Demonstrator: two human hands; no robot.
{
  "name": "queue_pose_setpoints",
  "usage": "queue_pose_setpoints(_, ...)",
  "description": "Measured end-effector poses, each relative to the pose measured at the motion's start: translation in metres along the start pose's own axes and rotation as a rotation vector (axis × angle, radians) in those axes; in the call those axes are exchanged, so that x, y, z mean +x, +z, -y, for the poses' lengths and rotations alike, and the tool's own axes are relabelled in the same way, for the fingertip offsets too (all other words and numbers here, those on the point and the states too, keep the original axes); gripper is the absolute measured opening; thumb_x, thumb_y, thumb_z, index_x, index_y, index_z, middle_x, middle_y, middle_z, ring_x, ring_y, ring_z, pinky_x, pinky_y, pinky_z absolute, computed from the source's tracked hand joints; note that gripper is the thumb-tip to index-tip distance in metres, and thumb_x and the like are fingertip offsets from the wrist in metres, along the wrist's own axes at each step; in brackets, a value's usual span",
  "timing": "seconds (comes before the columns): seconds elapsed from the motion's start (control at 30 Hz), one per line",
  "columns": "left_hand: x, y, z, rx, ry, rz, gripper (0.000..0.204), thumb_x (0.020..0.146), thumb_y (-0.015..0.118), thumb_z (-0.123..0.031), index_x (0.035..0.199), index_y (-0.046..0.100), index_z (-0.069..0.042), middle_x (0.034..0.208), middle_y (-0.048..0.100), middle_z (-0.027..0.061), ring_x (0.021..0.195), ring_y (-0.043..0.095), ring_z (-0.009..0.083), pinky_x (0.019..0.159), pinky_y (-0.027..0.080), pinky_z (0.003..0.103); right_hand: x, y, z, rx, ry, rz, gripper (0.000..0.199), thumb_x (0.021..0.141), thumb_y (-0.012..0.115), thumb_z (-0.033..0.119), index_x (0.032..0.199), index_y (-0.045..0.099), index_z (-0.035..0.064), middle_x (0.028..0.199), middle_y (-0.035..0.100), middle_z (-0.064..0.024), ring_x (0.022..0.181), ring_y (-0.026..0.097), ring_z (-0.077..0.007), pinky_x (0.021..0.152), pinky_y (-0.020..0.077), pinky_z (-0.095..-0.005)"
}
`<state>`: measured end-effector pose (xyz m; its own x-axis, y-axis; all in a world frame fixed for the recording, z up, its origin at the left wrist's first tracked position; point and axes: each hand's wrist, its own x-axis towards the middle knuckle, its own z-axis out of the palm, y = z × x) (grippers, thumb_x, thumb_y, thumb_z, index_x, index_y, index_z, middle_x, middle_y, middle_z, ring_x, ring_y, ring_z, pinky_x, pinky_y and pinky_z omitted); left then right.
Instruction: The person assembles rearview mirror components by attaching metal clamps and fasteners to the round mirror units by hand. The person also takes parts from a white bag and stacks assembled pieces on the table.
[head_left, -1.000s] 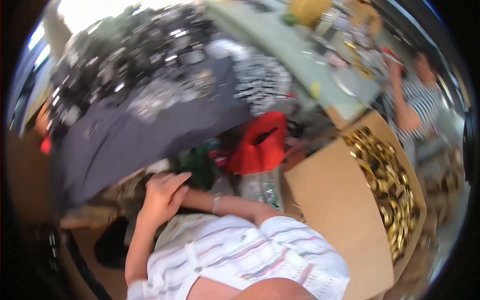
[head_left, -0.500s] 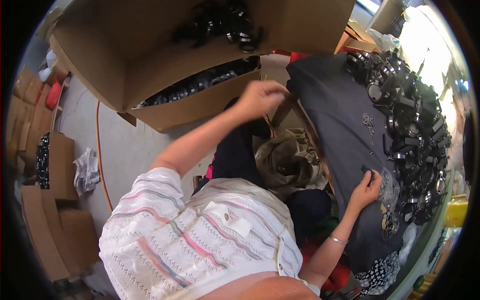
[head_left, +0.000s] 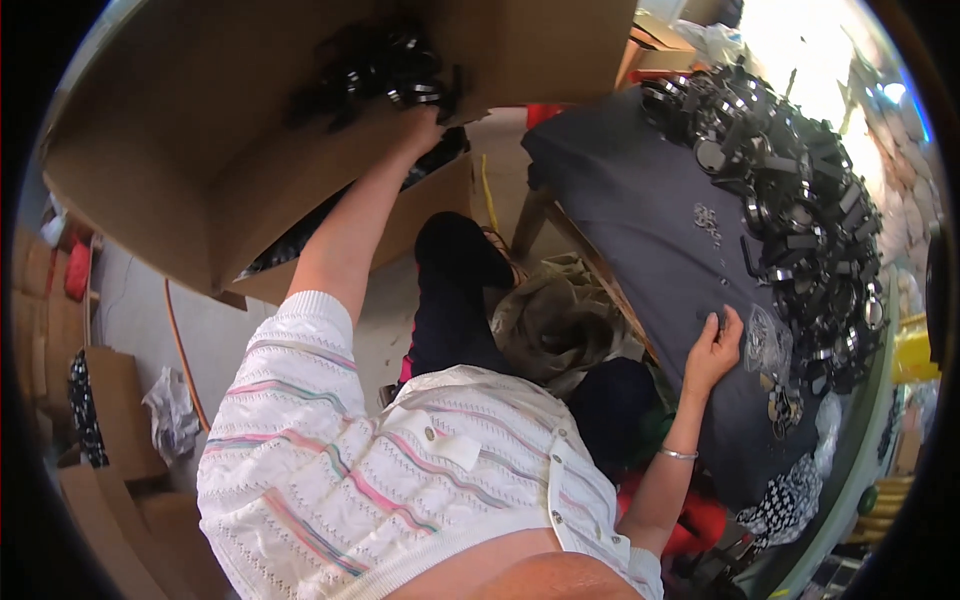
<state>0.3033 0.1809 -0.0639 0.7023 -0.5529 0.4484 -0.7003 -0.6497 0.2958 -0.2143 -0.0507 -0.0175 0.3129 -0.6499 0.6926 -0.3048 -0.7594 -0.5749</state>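
The left hand [head_left: 420,125] reaches into a tilted cardboard box [head_left: 200,150], its fingers curled among black clips [head_left: 385,70]; whether they grip one cannot be told. The right hand [head_left: 715,350] rests with fingers spread loosely, holding nothing, on the grey-covered worktop [head_left: 640,210], beside a clear bag [head_left: 768,345]. Beyond lies a heap of black clips [head_left: 810,210].

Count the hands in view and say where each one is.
2. The left hand reaches into the big brown cardboard box among black parts; the right hand rests on the dark grey cloth-covered table. Fingers are partly hidden.
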Motion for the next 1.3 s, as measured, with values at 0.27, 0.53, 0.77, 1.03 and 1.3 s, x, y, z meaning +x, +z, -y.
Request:
queue_pose_setpoints(0.27,0.008,-0.058,-0.026,-0.164,-0.097,-0.029,0.028,0.066,0.070,-0.035,0.076,0.066,-0.009,0.074,0.065,0.0091,0.071,0.063,0.0261,0.063,0.049,0.036,0.002,-0.004,-0.005,-0.065,0.090,0.040,0.022,0.087,0.055,0.003,0.108,0.052,-0.0047,0.097,0.061,-0.0130,0.086,0.060,-0.0167,0.075,0.0472,-0.0281)
queue_pose_setpoints(0.53,0.001,-0.095,-0.039,-0.741,-0.116,0.088,0.027,0.086,0.059,-0.030,0.079,0.066,-0.005,0.064,0.054,-0.0015,0.059,0.045,0.0048,0.054,0.039,0.025,0.005,-0.021,0.004,-0.184,0.100,-0.053,0.022,0.084,0.055,0.006,0.105,0.059,0.0000,0.094,0.062,-0.0160,0.083,0.061,-0.0309,0.072,0.0485,-0.0358)
queue_pose_setpoints(0.77,-0.034,-0.130,-0.156,-1.229,-0.132,0.562,0.023,0.089,0.055,-0.029,0.084,0.063,-0.009,0.063,0.051,-0.0060,0.049,0.040,0.0016,0.041,0.025,0.018,0.004,-0.049,0.012,-0.948,0.050,0.136,0.025,0.078,0.062,0.019,0.098,0.062,0.0034,0.102,0.055,-0.0128,0.095,0.055,-0.0312,0.076,0.0451,-0.0400)
queue_pose_setpoints(1.03,-0.063,-0.101,-0.281,-1.407,0.168,1.227,0.027,0.088,0.058,-0.026,0.071,0.057,-0.005,0.055,0.048,-0.0036,0.041,0.035,0.0026,0.038,0.023,0.017,0.028,-0.036,0.098,-0.044,-0.292,0.532,0.044,0.070,0.067,0.005,0.112,0.055,0.0070,0.111,0.057,-0.0080,0.100,0.053,-0.0283,0.085,0.0444,-0.0378)
queue_pose_setpoints(1.3,-0.080,-0.061,-0.318,-1.586,-0.102,0.960,0.039,0.086,0.060,-0.023,0.118,0.052,-0.002,0.080,0.061,0.0038,0.054,0.051,0.0089,0.045,0.036,0.021,0.010,-0.030,0.073,0.186,0.149,0.544,0.024,0.075,0.068,0.005,0.069,0.046,-0.0008,0.060,0.051,-0.0030,0.052,0.040,-0.0111,0.049,0.0366,-0.0275)
